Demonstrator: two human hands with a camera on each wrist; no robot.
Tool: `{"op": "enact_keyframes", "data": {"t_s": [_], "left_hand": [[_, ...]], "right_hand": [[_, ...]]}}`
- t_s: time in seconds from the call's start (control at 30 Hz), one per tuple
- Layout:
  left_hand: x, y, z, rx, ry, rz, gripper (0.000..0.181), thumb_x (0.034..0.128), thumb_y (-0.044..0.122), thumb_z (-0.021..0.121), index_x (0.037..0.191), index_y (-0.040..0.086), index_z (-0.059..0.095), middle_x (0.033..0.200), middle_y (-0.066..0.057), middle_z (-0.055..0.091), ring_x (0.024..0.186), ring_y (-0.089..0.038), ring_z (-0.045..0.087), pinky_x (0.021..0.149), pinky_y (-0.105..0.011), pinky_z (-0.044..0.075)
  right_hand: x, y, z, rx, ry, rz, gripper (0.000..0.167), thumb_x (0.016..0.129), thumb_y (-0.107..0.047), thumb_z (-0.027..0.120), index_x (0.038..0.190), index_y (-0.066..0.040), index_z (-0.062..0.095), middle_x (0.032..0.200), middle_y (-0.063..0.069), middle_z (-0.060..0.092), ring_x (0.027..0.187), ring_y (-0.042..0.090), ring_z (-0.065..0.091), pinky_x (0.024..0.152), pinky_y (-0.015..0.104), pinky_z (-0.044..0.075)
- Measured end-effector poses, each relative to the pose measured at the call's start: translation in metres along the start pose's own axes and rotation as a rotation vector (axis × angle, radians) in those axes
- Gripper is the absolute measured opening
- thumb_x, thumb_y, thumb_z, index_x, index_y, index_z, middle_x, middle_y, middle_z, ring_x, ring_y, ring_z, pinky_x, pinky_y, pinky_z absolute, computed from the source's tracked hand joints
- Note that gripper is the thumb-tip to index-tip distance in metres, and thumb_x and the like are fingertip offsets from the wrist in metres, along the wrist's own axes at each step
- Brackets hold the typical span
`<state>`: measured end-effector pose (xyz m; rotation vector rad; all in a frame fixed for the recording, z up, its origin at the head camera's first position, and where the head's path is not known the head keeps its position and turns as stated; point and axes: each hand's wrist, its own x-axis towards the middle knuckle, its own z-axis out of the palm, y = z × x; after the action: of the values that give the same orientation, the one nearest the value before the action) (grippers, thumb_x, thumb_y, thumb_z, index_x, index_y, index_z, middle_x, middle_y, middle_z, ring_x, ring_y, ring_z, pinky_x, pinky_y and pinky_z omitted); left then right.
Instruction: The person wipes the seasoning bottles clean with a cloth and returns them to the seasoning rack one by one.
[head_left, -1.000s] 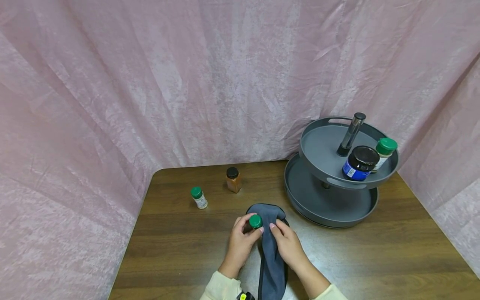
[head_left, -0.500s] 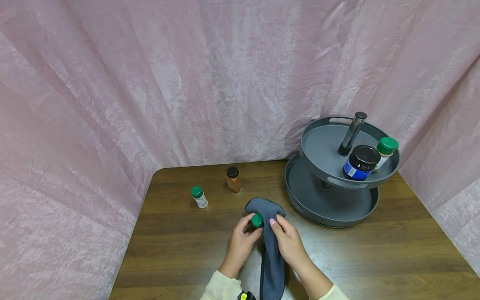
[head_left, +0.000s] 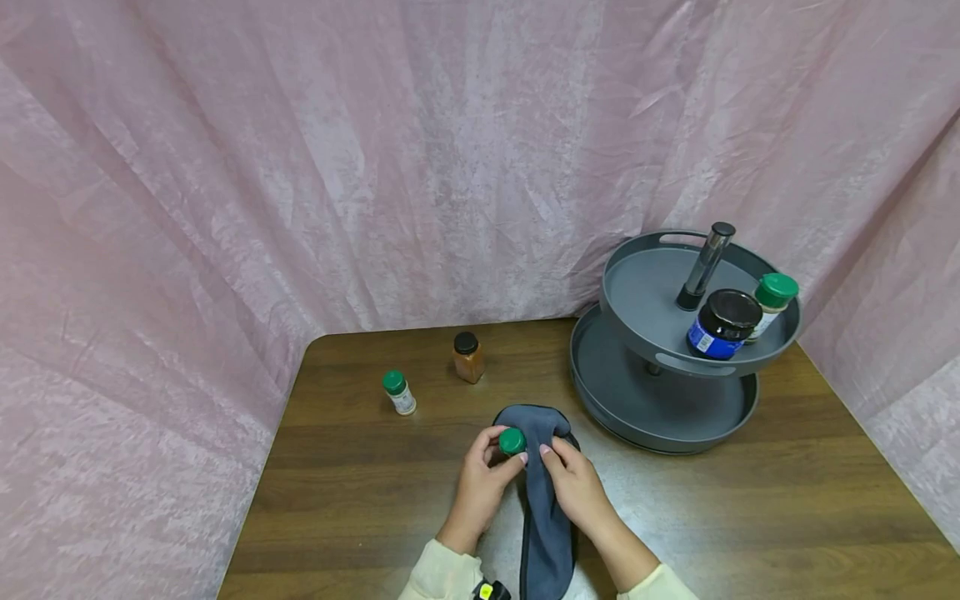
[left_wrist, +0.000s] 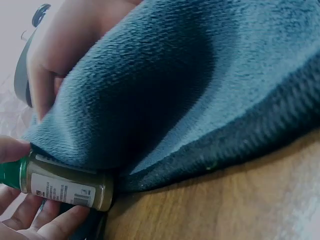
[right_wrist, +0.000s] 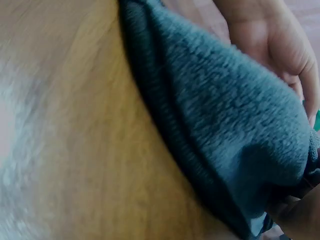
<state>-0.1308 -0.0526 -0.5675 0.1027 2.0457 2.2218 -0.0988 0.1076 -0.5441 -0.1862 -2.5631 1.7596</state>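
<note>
My left hand (head_left: 482, 483) grips a small spice jar (left_wrist: 67, 182) with a green lid (head_left: 512, 441) and a white barcode label. In the left wrist view the jar lies sideways between thumb and fingers, against a grey-blue cloth (left_wrist: 150, 90). My right hand (head_left: 576, 490) pinches that cloth, dark-edged and hanging toward the near table edge, and holds it to the jar's right side. In the right wrist view the cloth (right_wrist: 235, 115) hides most of the jar and some of the fingers.
A green-lidded jar (head_left: 400, 393) and a black-capped jar of orange-brown spice (head_left: 468, 358) stand on the wooden table (head_left: 337, 492). At right is a grey two-tier turntable (head_left: 652, 267); its upper tier bears a black-lidded jar (head_left: 723, 325) and another green-lidded jar (head_left: 776, 296).
The cloth's far end rose and flopped over half a second ago, then dropped back. The jar and both hands shifted only slightly, the grips staying the same.
</note>
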Motion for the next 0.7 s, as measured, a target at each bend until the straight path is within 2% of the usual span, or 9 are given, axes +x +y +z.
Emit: {"op": "enact_keyframes", "data": {"t_s": [0.23, 0.4, 0.5, 0.7], "left_hand": [[-0.001, 0.005, -0.002, -0.057, -0.003, 0.014, 0.042, 0.0851, 0.004, 0.077, 0.125, 0.008, 0.064, 0.116, -0.011, 0.067, 0.102, -0.013, 0.063, 0.083, -0.023, 0.056], [-0.001, 0.007, -0.002, -0.062, -0.006, 0.021, 0.044, 0.0854, 0.004, 0.077, 0.127, 0.007, 0.064, 0.119, -0.012, 0.068, 0.104, -0.011, 0.064, 0.086, -0.021, 0.054], [-0.001, 0.011, -0.002, -0.077, 0.015, 0.029, 0.043, 0.0856, 0.004, 0.076, 0.127, 0.005, 0.064, 0.118, -0.011, 0.068, 0.105, -0.011, 0.063, 0.087, -0.021, 0.054], [-0.003, 0.024, -0.003, -0.185, 0.013, 0.051, 0.043, 0.0891, 0.003, 0.073, 0.128, -0.002, 0.057, 0.113, -0.007, 0.067, 0.103, -0.012, 0.065, 0.083, -0.026, 0.058]], "right_hand": [[0.0, 0.004, -0.001, -0.005, -0.003, 0.026, 0.018, 0.106, -0.028, 0.052, 0.111, -0.025, 0.07, 0.105, -0.001, 0.069, 0.094, 0.013, 0.059, 0.086, 0.028, 0.047], [-0.002, -0.001, -0.002, 0.042, 0.006, 0.016, 0.019, 0.106, -0.031, 0.052, 0.104, -0.021, 0.067, 0.099, 0.002, 0.065, 0.092, 0.014, 0.057, 0.082, 0.026, 0.046], [-0.003, -0.005, -0.004, 0.12, 0.011, 0.021, 0.024, 0.107, -0.031, 0.05, 0.11, -0.017, 0.068, 0.104, 0.005, 0.066, 0.094, 0.012, 0.058, 0.084, 0.023, 0.047], [-0.004, -0.014, -0.01, 0.382, 0.007, 0.054, 0.04, 0.108, -0.028, 0.046, 0.139, -0.004, 0.058, 0.132, 0.016, 0.063, 0.109, 0.004, 0.06, 0.095, 0.019, 0.049]]}}
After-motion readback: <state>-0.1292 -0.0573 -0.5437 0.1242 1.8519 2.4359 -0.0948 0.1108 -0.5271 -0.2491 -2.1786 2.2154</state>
